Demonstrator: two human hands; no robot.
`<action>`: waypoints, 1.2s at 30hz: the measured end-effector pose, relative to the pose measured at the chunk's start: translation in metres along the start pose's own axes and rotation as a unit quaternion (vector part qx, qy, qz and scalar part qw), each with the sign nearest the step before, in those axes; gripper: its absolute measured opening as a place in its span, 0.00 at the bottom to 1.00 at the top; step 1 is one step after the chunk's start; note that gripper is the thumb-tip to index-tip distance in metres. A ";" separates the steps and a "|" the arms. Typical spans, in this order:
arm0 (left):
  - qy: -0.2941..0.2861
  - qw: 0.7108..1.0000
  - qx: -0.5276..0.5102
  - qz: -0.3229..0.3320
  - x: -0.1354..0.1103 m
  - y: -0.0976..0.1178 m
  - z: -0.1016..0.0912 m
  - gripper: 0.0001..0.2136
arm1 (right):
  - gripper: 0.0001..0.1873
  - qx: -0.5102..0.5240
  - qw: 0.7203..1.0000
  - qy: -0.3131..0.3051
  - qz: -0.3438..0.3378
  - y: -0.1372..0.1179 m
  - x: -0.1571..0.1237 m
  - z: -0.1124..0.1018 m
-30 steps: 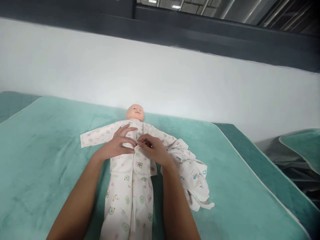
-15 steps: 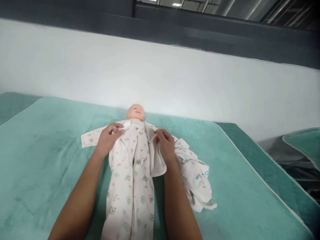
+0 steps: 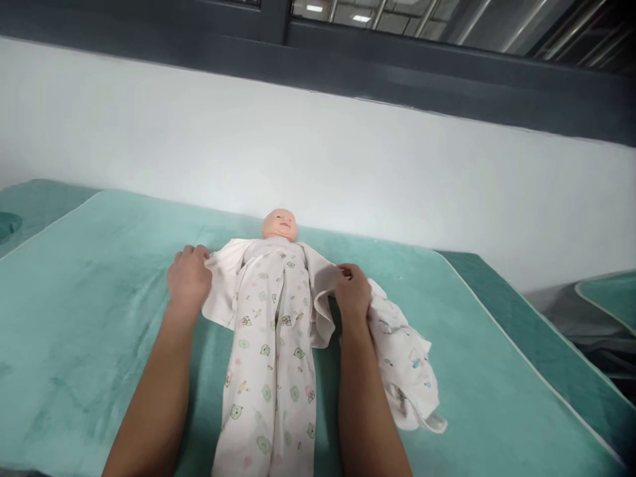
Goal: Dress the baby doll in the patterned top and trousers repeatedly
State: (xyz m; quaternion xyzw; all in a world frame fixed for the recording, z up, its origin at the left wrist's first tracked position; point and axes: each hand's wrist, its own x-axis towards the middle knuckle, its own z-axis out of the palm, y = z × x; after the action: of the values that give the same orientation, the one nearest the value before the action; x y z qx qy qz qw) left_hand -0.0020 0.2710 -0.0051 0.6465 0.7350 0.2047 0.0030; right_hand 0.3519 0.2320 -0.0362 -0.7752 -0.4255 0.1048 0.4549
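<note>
A baby doll (image 3: 279, 224) lies on its back on a teal blanket (image 3: 89, 291), dressed in white printed trousers (image 3: 271, 358). A white printed jacket (image 3: 223, 285) is spread open to both sides of its chest. My left hand (image 3: 189, 278) is closed on the jacket's left flap, pulled out to the left. My right hand (image 3: 352, 291) is closed on the right flap (image 3: 322, 311), folded outward beside the doll.
A second white printed garment (image 3: 407, 364) lies crumpled to the right of my right arm. A white wall (image 3: 318, 146) rises behind the bed, with a dark window frame above. More teal bedding (image 3: 606, 298) shows at the far right.
The jacket was held together at the doll's chest a second ago. Both hands have since drawn its flaps apart, left hand going left and right hand going right, baring the printed front underneath.
</note>
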 end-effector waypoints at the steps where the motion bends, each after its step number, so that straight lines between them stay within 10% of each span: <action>1: 0.035 0.999 0.000 0.011 0.000 0.001 0.001 0.18 | 0.15 -0.005 0.999 0.035 0.010 0.007 0.005 -0.003; 5: 0.105 0.982 -0.097 0.123 0.002 0.020 0.015 0.18 | 0.19 0.027 0.996 0.088 -0.010 0.019 0.010 -0.001; 10: 0.018 0.939 -0.158 0.306 0.000 0.045 0.038 0.19 | 0.16 0.077 0.973 0.060 -0.210 -0.013 -0.021 0.012; 17: 0.017 0.976 -0.057 0.208 0.004 0.042 0.050 0.21 | 0.21 0.021 0.937 -0.150 -0.315 -0.032 -0.025 0.027; 26: -0.006 0.999 -0.035 0.028 0.012 0.033 0.038 0.20 | 0.20 -0.097 0.977 -0.096 -0.165 -0.015 0.002 0.019; 30: -0.019 0.999 -0.046 0.015 0.014 0.038 0.040 0.19 | 0.19 -0.016 0.969 -0.050 -0.243 -0.066 -0.011 0.022; 36: -0.018 0.999 -0.020 0.030 0.013 0.038 0.041 0.20 | 0.17 -0.186 0.845 -0.294 -0.405 -0.168 -0.027 0.075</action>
State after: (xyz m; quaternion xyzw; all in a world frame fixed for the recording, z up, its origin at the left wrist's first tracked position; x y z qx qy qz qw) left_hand 0.0431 0.2985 -0.0272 0.6716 0.7109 0.2074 0.0232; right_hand 0.1988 0.2960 0.0491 -0.5368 -0.8271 0.0537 0.1578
